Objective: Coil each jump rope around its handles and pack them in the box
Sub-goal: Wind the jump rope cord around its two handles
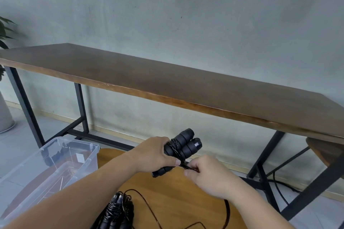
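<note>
Head view: a long dark wooden table [186,83] on black metal legs runs along a grey concrete wall [186,5], the largest thing here. Below it, at lower left, a clear plastic box [55,161] stands on the floor, open at the top; a small pale label shows through its side, but nothing on it can be read. Beside the box lies a round light-wood stool top [167,191]. A second, darker stool [323,150] sits under the table at far right. Green leaves of a potted plant [3,31] show at the left edge.

Two jump ropes are visible. One coiled jump rope [115,212] rests on the stool top near the bottom edge, black handles side by side with thin dark cord wound round them. The other jump rope [181,148] is held in the air above the stool: two black ribbed foam handles together, one with a greyish end cap, thin black cord wrapped a few turns round their middle. A loose length of cord trails in loops down on the stool.

The left hand [154,154] grips the paired handles, fingers curled round them. The right hand [206,174] pinches the cord just beside the handles, fingers closed on it.

No brand or writing is legible anywhere.
</note>
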